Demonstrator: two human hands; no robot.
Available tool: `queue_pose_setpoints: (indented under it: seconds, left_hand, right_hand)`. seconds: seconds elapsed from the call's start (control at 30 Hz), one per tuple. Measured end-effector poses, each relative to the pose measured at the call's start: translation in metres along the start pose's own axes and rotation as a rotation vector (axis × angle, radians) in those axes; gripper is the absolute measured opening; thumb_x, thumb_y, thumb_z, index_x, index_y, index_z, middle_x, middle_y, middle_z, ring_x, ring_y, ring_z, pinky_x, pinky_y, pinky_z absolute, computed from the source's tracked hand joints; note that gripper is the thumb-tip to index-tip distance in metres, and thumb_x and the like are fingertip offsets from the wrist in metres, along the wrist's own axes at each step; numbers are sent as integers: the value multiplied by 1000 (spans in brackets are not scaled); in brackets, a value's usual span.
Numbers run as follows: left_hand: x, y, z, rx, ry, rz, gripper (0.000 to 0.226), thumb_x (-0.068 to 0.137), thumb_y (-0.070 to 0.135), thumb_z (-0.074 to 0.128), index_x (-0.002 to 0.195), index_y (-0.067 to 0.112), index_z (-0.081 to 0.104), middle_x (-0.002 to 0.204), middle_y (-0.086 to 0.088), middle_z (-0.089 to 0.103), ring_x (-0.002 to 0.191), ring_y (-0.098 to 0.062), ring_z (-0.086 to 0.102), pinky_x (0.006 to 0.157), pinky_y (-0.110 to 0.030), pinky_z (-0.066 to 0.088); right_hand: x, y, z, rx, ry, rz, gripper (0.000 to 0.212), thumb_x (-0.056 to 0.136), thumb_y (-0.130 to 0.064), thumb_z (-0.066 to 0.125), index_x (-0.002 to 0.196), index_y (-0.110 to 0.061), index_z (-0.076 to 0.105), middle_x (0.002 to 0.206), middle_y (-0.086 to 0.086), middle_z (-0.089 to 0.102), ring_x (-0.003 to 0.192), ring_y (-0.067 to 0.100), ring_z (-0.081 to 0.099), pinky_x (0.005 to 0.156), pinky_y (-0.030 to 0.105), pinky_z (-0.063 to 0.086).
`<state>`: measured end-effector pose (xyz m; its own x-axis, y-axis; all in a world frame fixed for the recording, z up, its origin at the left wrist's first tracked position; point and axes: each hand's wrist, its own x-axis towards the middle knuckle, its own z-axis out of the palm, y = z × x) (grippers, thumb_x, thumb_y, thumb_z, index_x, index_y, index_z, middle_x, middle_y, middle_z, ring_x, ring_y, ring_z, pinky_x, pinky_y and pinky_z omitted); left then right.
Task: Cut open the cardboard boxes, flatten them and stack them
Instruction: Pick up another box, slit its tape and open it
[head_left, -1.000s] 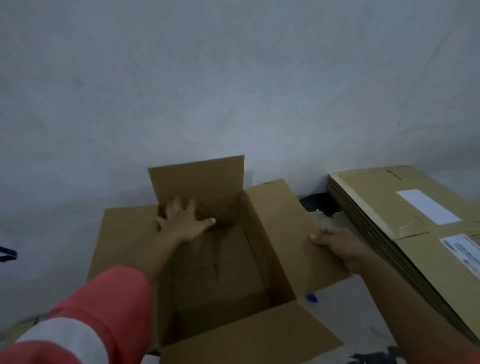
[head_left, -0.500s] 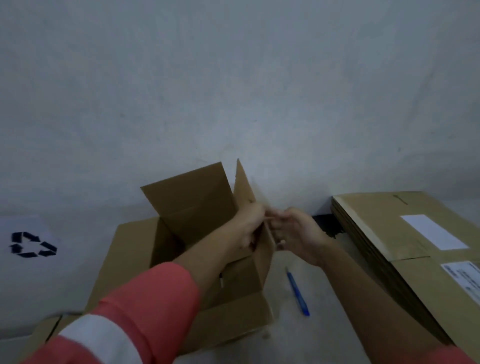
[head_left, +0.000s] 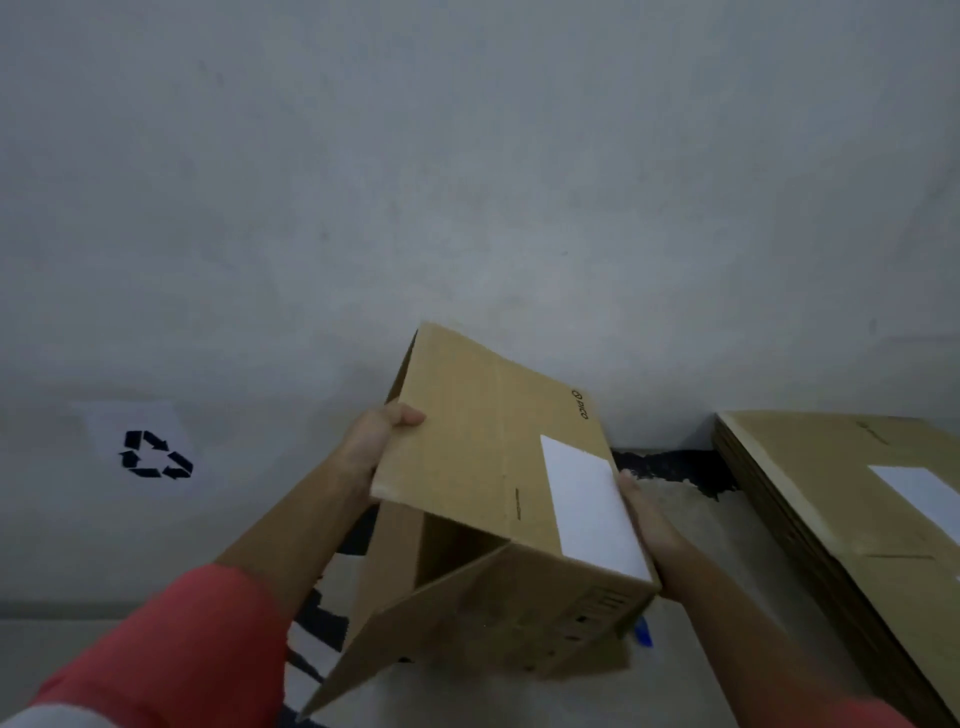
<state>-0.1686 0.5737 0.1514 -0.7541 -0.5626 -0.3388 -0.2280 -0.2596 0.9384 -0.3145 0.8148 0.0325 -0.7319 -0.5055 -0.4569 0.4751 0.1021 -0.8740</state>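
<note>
Now the cardboard box (head_left: 483, 457) was off the grey surface and up between both hands. A second before, it had stood open side up with its flaps spread, the left hand reaching inside and the right hand on the right flap. The hands had then met at its far right corner. It was now tipped over, so that the panel with the white label (head_left: 589, 506) faced up and the open end faced the person, with one flap hanging down toward the near left.

The left hand (head_left: 371, 447) had its grip on the far left edge, thumb over the top panel and fingers hidden beneath. The right hand (head_left: 647, 519) held the right side wall, thumb along the edge and the other fingers out of sight under the box.

The blue cutter (head_left: 643, 635), which had lain in plain view just right of the box, showed only its tip below the near right corner.

The box still kept its shape, so the flattening was probably just starting. The turn likely served to reach the bottom seam or fold the walls together. The stack of flattened boxes (head_left: 831, 525) lay near on the right, ready to take it. A recycling sign (head_left: 156, 456) sat far left.
</note>
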Motion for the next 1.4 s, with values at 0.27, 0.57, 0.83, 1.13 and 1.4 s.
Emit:
queue_pose_setpoints:
  seconds: [0.27, 0.57, 0.83, 1.13, 1.4]
  left_hand:
    - [17, -13, -53, 78, -5, -81, 41, 96, 13, 45, 137, 11, 45, 111, -22, 61, 95, -41, 60, 73, -47, 51]
    - [20, -10, -104, 310, 107, -78, 40, 97, 10, 49, 137, 15, 48, 110, -15, 62, 99, -38, 58, 85, -50, 46]
    - [16, 19, -76, 600, 43, 50, 40, 98, 2, 41, 137, 11, 44, 116, -10, 54, 102, -30, 54, 87, -43, 46]
    - [9, 31, 18, 912, 5, 151, 115, 73, 86, 38, 154, 9, 13, 157, -14, 24, 139, -34, 33, 105, -42, 37]
    - [12, 26, 39, 1032, -62, 62, 120, 68, 74, 64, 155, 11, 10, 158, -15, 23, 139, -35, 32, 102, -42, 36]
  right_hand:
    - [6, 11, -10, -245, 82, 225, 93, 68, -82, 45, 137, -20, 45, 118, 19, 58, 104, 36, 57, 81, 44, 48]
    - [10, 3, 1, -223, -21, 167, 87, 68, -46, 72, 142, -15, 38, 126, 17, 57, 114, 35, 55, 99, 53, 43]
    - [-9, -74, -5, -218, -33, -21, 62, 75, -17, 67, 132, -9, 46, 109, 19, 62, 97, 36, 60, 76, 47, 51]
    - [-38, -104, 88, -496, -178, -252, 53, 85, -72, 41, 110, -27, 55, 123, 6, 53, 115, 32, 51, 96, 56, 45]
    - [-36, -86, 95, -655, -207, -428, 26, 102, -39, 37, 95, -20, 54, 91, -3, 53, 86, 14, 54, 62, 20, 42]
